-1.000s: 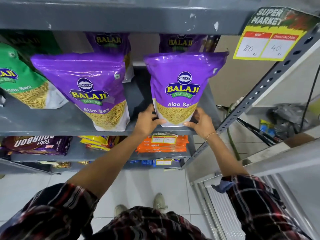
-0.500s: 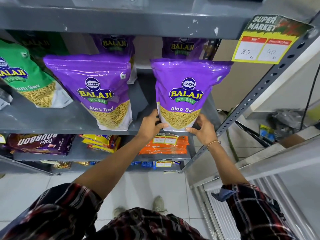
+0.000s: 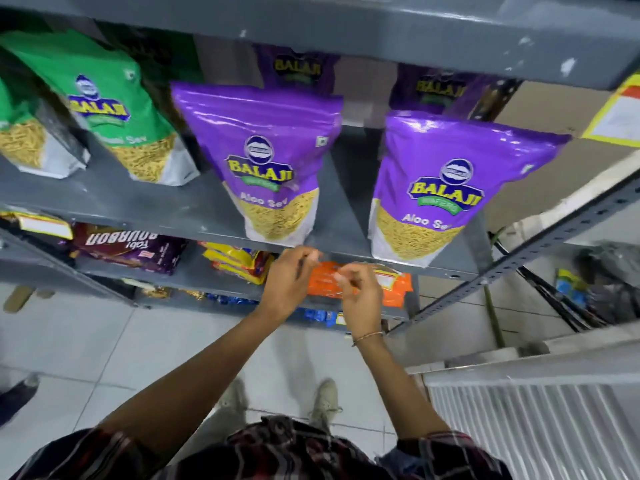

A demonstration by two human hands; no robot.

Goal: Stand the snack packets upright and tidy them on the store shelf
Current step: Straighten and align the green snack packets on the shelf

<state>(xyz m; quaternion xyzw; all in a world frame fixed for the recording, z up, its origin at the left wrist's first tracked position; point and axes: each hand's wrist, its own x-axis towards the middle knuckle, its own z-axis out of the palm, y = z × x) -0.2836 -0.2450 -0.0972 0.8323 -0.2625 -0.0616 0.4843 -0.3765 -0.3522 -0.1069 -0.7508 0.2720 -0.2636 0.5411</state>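
Two purple Aloo Sev packets stand upright on the grey shelf (image 3: 145, 209): one in the middle (image 3: 266, 161), one at the right (image 3: 446, 181). More purple packets (image 3: 298, 69) stand behind them. To the left stand green sev packets (image 3: 114, 105). My left hand (image 3: 291, 282) and my right hand (image 3: 356, 292) hang close together just below the shelf's front edge, between the two purple packets. Both hands hold nothing, with fingers loosely curled and apart. Neither touches a packet.
The shelf below carries a maroon Bourbon biscuit pack (image 3: 128, 251), yellow packets (image 3: 239, 261) and orange packets (image 3: 367, 285). A perforated metal upright (image 3: 540, 251) slants at the right. A yellow price tag (image 3: 616, 116) hangs top right. A white ridged unit (image 3: 533, 417) sits at lower right.
Both hands let go of the right purple packet and dropped below the shelf edge, coming together. The packet stays upright. The camera swung left, bringing more green packets into view.
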